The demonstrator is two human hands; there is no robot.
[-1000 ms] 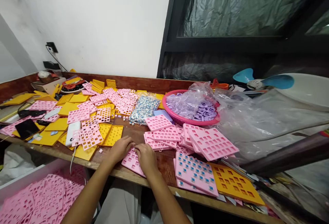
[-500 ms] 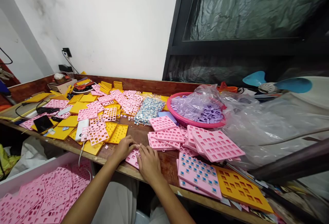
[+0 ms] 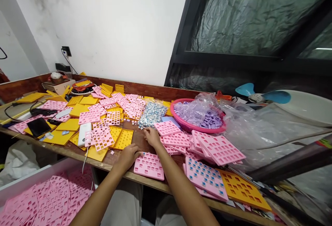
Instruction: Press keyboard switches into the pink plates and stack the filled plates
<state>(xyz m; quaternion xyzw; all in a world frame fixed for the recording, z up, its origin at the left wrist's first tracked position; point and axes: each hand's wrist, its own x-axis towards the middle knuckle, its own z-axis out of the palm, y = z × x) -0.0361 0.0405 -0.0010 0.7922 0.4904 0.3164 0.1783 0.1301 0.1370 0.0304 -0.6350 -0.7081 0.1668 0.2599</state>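
Note:
A pink grid tray (image 3: pixel 149 165) lies flat near the front edge of the wooden bench (image 3: pixel 116 157). My left hand (image 3: pixel 129 156) rests curled at the tray's left edge, touching it. My right hand (image 3: pixel 151 137) reaches forward past the tray, fingers curled on the bench just in front of a pile of small blue-and-white pieces (image 3: pixel 151 113). What its fingers hold, if anything, is too small to make out. A filled pink tray with blue pieces (image 3: pixel 204 177) lies to the right.
Pink trays (image 3: pixel 218 148) and yellow trays (image 3: pixel 242 191) are scattered across the bench. A pink basin (image 3: pixel 181 121) holds purple pieces in plastic bags. A black phone (image 3: pixel 38 126) and a white power bank (image 3: pixel 84 132) lie at the left. A bin of pink trays (image 3: pixel 44 201) stands below.
My right hand left the pink tray and reached forward toward the pile of small pieces. The left hand stayed at the tray's left edge. The view tilted up slightly.

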